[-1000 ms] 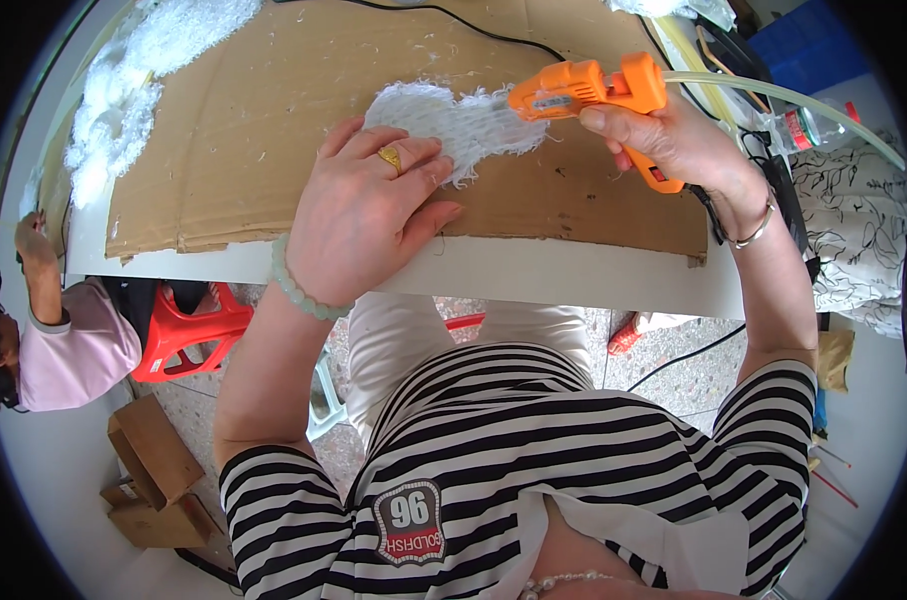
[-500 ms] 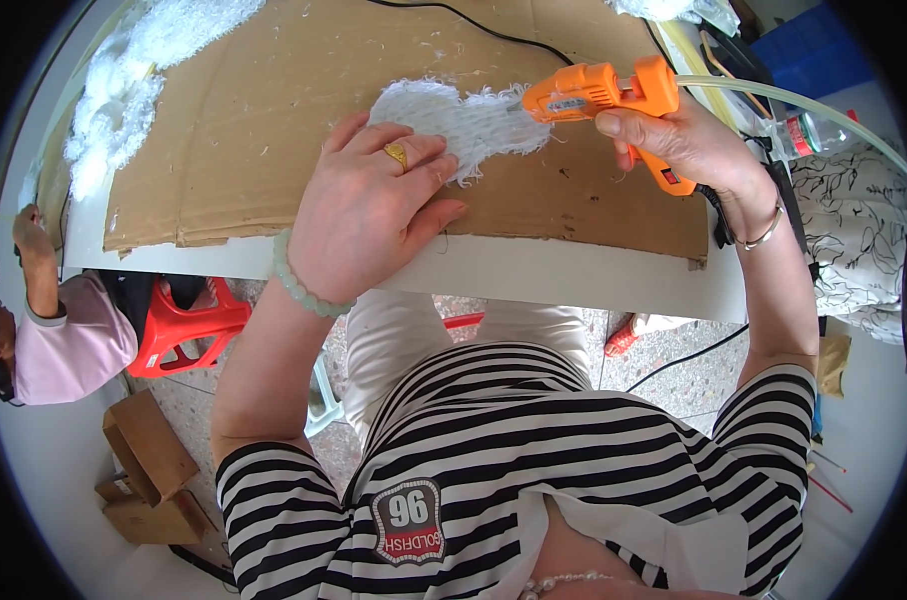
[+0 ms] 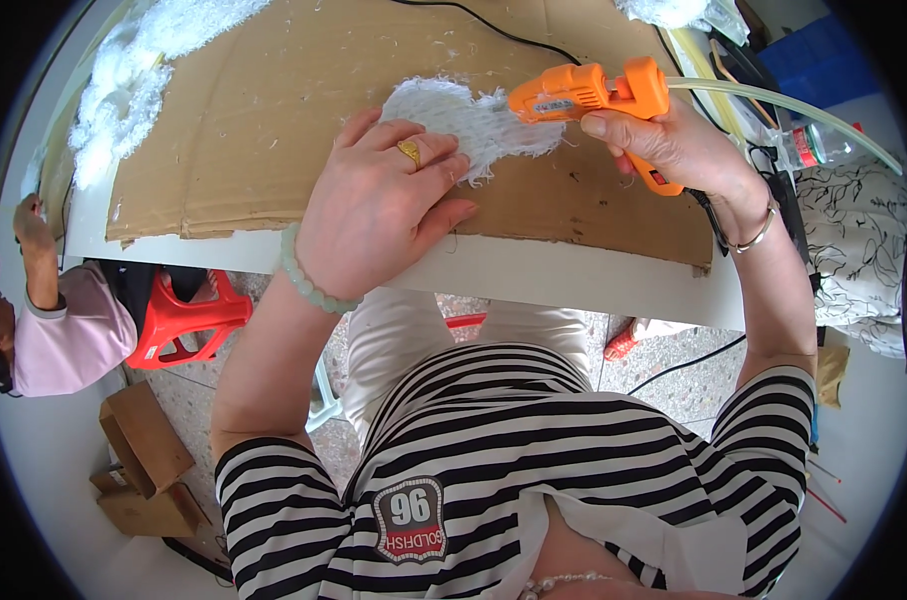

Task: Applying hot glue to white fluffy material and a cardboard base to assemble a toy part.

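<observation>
My left hand (image 3: 379, 215) lies flat, pinning the white fuzzy fabric piece (image 3: 469, 120) to the brown cardboard sheet (image 3: 274, 110), while my right hand (image 3: 674, 150) clenches the orange glue gun (image 3: 594, 92), nozzle touching the fabric beside my fingers.
</observation>
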Tool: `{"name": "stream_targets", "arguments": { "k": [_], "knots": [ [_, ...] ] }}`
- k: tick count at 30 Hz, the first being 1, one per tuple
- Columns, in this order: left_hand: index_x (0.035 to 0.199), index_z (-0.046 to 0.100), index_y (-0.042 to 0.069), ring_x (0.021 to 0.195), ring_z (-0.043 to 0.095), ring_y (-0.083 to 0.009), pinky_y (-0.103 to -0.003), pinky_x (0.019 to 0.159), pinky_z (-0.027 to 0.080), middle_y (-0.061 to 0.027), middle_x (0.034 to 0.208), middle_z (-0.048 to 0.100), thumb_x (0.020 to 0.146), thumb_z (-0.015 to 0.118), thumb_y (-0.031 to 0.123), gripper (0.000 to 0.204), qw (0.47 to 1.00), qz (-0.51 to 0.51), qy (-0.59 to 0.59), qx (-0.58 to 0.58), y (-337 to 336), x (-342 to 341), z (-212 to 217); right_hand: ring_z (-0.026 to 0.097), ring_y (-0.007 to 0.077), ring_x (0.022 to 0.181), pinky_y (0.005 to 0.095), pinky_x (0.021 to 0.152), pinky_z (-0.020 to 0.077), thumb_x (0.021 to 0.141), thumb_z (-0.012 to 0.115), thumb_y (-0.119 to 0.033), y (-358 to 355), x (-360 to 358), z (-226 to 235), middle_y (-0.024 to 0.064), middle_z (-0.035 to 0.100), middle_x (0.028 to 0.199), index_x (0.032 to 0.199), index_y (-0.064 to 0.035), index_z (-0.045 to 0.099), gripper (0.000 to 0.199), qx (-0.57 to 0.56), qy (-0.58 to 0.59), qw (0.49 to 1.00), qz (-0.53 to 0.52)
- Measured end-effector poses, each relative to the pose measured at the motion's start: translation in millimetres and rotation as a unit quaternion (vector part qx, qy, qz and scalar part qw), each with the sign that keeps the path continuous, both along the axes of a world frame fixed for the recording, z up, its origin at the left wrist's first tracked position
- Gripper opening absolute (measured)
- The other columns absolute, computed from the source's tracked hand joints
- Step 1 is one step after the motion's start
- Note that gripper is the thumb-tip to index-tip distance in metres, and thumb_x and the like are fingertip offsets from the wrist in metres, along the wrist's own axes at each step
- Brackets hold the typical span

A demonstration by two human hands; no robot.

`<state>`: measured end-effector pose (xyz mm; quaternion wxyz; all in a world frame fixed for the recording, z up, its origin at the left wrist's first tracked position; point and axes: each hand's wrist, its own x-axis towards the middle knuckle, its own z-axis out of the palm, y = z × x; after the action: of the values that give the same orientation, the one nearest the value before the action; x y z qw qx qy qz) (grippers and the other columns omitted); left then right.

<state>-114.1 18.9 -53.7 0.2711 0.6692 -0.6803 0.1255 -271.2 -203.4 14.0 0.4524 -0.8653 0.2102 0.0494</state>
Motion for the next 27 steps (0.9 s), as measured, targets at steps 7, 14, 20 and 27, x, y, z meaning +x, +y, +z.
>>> {"name": "stream_targets", "arguments": {
  "k": [7, 14, 20, 27],
  "knots": [
    [0.091, 0.069, 0.008, 0.094, 0.058, -0.0245, -0.048, 0.094, 0.04, -0.0027, 0.094, 0.066, 0.07, 0.073, 0.021, 0.026, 1.0, 0.004, 0.001, 0.002, 0.4, -0.6, 1.3, 0.053, 0.0073, 0.057, 0.0232, 0.052, 0.0414, 0.088, 0.063, -0.039, -2.1, 1.0, 4.0, -0.0021, 0.052, 0.066, 0.098, -0.0071, 0.059, 0.034, -0.009, 0.013, 1.0, 0.014],
    [0.091, 0.069, 0.008, 0.094, 0.059, -0.0245, -0.048, 0.094, 0.04, -0.0026, 0.095, 0.066, 0.07, 0.073, 0.022, 0.026, 1.0, 0.003, -0.003, 0.0, 1.3, 1.4, 0.0, 0.053, 0.0077, 0.056, 0.0226, 0.052, 0.0416, 0.088, 0.063, -0.039, -19.1, -19.5, 12.2, -0.0016, 0.052, 0.066, 0.096, -0.0075, 0.057, 0.033, -0.023, 0.004, 1.0, -0.011],
    [0.092, 0.068, 0.007, 0.095, 0.059, -0.0248, -0.049, 0.093, 0.041, -0.0023, 0.097, 0.065, 0.07, 0.074, 0.022, 0.027, 1.0, -0.001, -0.003, -0.001, -0.5, 1.0, -0.2, 0.053, 0.0075, 0.057, 0.0222, 0.052, 0.0419, 0.089, 0.063, -0.039, -20.0, -17.8, 6.4, -0.0017, 0.052, 0.066, 0.097, -0.0075, 0.057, 0.033, 0.006, -0.004, 1.0, 0.011],
    [0.091, 0.069, 0.007, 0.095, 0.059, -0.0247, -0.05, 0.094, 0.041, -0.0032, 0.097, 0.066, 0.068, 0.075, 0.02, 0.027, 1.0, 0.004, -0.002, -0.001, 0.8, 2.0, 0.4, 0.053, 0.007, 0.056, 0.0224, 0.052, 0.042, 0.088, 0.064, -0.038, -18.5, -19.3, 7.7, -0.0017, 0.052, 0.066, 0.095, -0.0077, 0.057, 0.032, -0.013, 0.003, 1.0, -0.024]
  ]
}}
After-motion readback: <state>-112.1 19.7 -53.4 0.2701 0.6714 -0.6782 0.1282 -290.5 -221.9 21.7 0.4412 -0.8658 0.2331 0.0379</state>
